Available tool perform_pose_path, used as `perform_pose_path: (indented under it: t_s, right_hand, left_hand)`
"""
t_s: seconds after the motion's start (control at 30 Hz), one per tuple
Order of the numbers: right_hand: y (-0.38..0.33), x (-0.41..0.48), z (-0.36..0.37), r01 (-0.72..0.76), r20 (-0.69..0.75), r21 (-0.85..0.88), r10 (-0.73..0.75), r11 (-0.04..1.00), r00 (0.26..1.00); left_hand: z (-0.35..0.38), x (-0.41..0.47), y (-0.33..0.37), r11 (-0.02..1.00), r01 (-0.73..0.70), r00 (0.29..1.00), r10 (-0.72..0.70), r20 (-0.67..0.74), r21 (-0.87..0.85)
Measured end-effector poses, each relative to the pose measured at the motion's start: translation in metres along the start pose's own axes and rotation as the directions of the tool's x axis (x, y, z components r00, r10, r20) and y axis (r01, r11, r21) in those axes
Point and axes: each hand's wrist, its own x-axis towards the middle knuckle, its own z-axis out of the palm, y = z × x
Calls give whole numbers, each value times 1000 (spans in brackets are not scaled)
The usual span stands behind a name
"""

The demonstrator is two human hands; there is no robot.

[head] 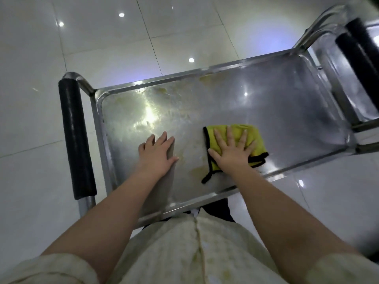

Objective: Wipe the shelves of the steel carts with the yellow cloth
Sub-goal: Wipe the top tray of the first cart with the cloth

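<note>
Steel cart shelf [266, 95]: rectangular, smeared
Yellow black-edged cloth [252, 131]: folded, 5 o'clock
Right hand [231, 154]: grip flat on cloth
Left hand [158, 154]: grip flat, empty

no readable text, no labels, brands, numbers or signs anywhere in view

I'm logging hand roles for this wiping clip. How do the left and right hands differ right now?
The right hand lies flat on the yellow cloth, fingers spread wide; the left hand rests on the bare steel shelf, fingers closer together. The left hand is nearer the black handle than the right hand. Both are open, palm down.
</note>
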Motion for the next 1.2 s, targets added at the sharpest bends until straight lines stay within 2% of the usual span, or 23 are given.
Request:
perform_pose_path:
  t_s: [0.1,0.23,0.3,0.37,0.5,0.63,0.73,0.8,0.87,0.97,1.03,1.1,1.17,1.2]
  right_hand:
    - [-59,-20,18,215,-4,-79,-216,973,976]
    - [-78,-33,27,287,-3,-144,-290,947,957]
    - [-73,-30,20,297,15,-152,-298,943,954]
    - [-66,-24,14,301,28,-154,-300,941,954]
    - [-33,3,-1,159,0,-43,-159,986,987]
    - [38,49,-34,-28,-37,44,29,999,999]
    - [80,84,-63,-205,12,128,206,970,979]
    - [76,98,-72,-226,41,129,223,965,974]
    - [45,102,-71,-110,28,69,109,992,994]
    - [-22,88,-52,208,27,-54,-207,977,978]
    - [-60,72,-37,443,59,-179,-439,879,896]
    - [-74,65,-32,626,118,-265,-620,733,776]
    - [-66,76,-40,689,134,-276,-683,670,718]
    - [-57,86,-47,668,115,-277,-666,691,737]
  left_hand:
    - [-6,5,-2,995,-1,998,-5,-57,-99]
    - [-24,27,-2,944,12,976,-83,-202,-330]
    - [-31,46,0,968,-1,979,-49,-196,-251]
    - [-36,66,2,992,12,993,-28,-119,-126]
    - [-35,94,0,996,27,996,-33,-79,-85]
    - [-35,101,-1,996,81,996,-82,-39,-39]
    - [-39,104,-1,994,104,994,-104,-20,-30]
    - [-40,106,-3,995,100,995,-100,-27,-14]
    - [-42,108,-5,994,107,994,-108,-29,-16]
    - [-49,111,-13,988,126,990,-130,-49,-88]
    - [-52,112,-20,986,126,985,-137,-103,-112]
    - [-53,113,-25,981,169,974,-182,-137,-99]
    - [-52,114,-27,974,212,967,-221,-128,-86]
    - [-52,115,-27,973,217,967,-226,-119,-84]
